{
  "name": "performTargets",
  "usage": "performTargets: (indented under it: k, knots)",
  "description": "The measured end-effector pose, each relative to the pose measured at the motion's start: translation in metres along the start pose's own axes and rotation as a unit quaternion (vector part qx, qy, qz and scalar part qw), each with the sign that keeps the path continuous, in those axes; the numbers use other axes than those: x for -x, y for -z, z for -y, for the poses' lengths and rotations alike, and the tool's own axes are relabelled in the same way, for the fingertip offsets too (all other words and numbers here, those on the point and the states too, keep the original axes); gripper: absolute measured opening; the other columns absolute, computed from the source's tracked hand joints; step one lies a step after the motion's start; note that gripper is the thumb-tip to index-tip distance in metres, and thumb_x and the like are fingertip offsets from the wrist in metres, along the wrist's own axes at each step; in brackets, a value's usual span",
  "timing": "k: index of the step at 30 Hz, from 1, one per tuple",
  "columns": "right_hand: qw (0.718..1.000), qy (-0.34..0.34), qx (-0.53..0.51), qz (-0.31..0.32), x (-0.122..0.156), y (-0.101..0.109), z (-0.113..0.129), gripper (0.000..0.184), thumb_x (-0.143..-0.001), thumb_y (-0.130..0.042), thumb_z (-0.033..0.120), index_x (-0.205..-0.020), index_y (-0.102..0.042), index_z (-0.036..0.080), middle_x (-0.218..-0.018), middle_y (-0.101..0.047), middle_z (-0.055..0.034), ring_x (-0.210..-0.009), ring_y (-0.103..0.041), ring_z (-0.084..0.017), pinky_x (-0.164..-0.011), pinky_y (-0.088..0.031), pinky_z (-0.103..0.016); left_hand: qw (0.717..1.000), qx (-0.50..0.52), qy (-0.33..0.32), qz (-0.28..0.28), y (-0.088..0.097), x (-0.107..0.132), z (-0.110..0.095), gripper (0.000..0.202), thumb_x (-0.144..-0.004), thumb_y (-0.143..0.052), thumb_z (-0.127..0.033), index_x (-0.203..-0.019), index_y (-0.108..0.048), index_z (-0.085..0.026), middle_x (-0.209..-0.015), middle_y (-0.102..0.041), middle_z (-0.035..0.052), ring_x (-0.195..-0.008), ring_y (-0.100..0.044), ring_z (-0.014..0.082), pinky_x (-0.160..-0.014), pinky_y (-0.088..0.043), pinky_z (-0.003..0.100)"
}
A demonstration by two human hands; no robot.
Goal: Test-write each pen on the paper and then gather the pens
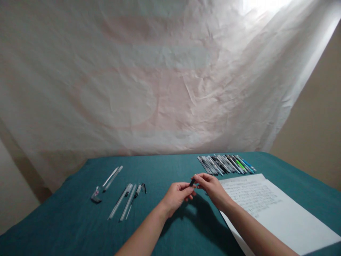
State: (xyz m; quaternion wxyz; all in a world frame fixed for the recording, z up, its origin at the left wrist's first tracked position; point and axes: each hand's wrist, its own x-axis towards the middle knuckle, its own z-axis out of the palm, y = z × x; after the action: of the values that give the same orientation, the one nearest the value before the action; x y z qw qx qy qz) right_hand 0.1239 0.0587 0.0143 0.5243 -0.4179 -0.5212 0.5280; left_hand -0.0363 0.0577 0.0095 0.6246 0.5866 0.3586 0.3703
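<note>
Just above the table, my left hand point(176, 196) and my right hand point(210, 185) meet, fingertips closed on a small black pen cap point(192, 182). Its lower end is pinched by the left fingers, its upper end by the right thumb and index finger. Whether anything else sits inside the fingers is hidden. To the left of my hands lie clear pen barrels point(116, 205), thin refills and black pen parts point(137, 191), set out side by side. A short black clip-like piece point(144, 188) rests at their right end.
Teal cloth covers the table point(66, 220). A row of several pens point(221, 164) lies at the back right. A writing pad point(287, 217) with handwriting lies under my right forearm. Two thin sticks point(113, 177) and a small crumpled grey piece point(96, 196) lie far left. A pale sheet point(160, 89) hangs behind.
</note>
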Motion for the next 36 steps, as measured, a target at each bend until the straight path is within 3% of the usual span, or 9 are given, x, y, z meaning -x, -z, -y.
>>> performTargets:
  k: [5, 11, 16, 19, 25, 36]
  knots:
    - [0.995, -0.009, -0.06, 0.076, 0.002, -0.002, 0.005, 0.038, -0.073, -0.056, 0.047, -0.097, -0.064, 0.018, -0.107, -0.059, -0.0091, -0.088, -0.056, -0.019, -0.075, -0.045, -0.033, 1.0, -0.006, 0.001, -0.001, 0.0, -0.001, -0.001, 0.037, -0.07, -0.057, -0.044, -0.084, -0.064, -0.011, -0.073, -0.06, 0.0049, -0.057, -0.048, 0.0081, -0.054, -0.033, 0.02]
    - [0.999, -0.011, -0.001, 0.042, 0.001, 0.001, 0.003, 0.034, -0.072, -0.06, 0.043, -0.089, -0.066, 0.014, -0.084, -0.065, -0.0074, -0.077, -0.058, -0.017, -0.069, -0.045, -0.029, 1.0, -0.002, -0.001, 0.007, 0.0, 0.0, 0.001, 0.038, -0.071, -0.057, -0.044, -0.086, -0.064, -0.011, -0.073, -0.06, 0.0052, -0.057, -0.047, 0.0077, -0.054, -0.033, 0.02]
    - [0.997, -0.021, -0.029, 0.07, 0.0, 0.003, 0.005, 0.039, -0.072, -0.058, 0.045, -0.1, -0.063, 0.018, -0.106, -0.06, -0.0088, -0.085, -0.058, -0.019, -0.07, -0.046, -0.03, 1.0, -0.009, 0.004, 0.0, 0.0, -0.001, 0.002, 0.039, -0.07, -0.056, -0.047, -0.083, -0.065, -0.011, -0.072, -0.06, 0.0054, -0.057, -0.048, 0.0082, -0.054, -0.034, 0.02]
    - [0.999, -0.007, -0.007, 0.043, 0.002, 0.001, 0.007, 0.038, -0.072, -0.058, 0.045, -0.094, -0.065, 0.016, -0.099, -0.064, -0.0085, -0.082, -0.058, -0.018, -0.067, -0.045, -0.028, 1.0, -0.021, -0.004, -0.001, -0.001, 0.0, 0.0, 0.039, -0.07, -0.056, -0.048, -0.079, -0.066, -0.011, -0.069, -0.059, 0.0046, -0.056, -0.047, 0.0082, -0.054, -0.034, 0.02]
    - [0.999, 0.006, 0.047, -0.024, 0.004, -0.001, 0.008, 0.037, -0.069, -0.059, 0.047, -0.086, -0.068, 0.015, -0.081, -0.067, -0.0066, -0.07, -0.058, -0.017, -0.057, -0.041, -0.025, 0.999, -0.044, -0.014, -0.025, -0.004, -0.002, 0.003, 0.043, -0.071, -0.055, -0.048, -0.091, -0.066, -0.012, -0.073, -0.061, 0.0057, -0.057, -0.049, 0.0095, -0.054, -0.034, 0.021]
    - [0.998, 0.006, 0.034, -0.058, 0.002, -0.003, -0.002, 0.038, -0.069, -0.057, 0.047, -0.088, -0.067, 0.015, -0.086, -0.066, -0.0067, -0.07, -0.057, -0.016, -0.053, -0.04, -0.024, 0.992, -0.102, -0.04, -0.058, -0.009, -0.002, 0.004, 0.043, -0.074, -0.052, -0.046, -0.095, -0.065, -0.011, -0.07, -0.061, 0.005, -0.058, -0.051, 0.0109, -0.053, -0.034, 0.021]
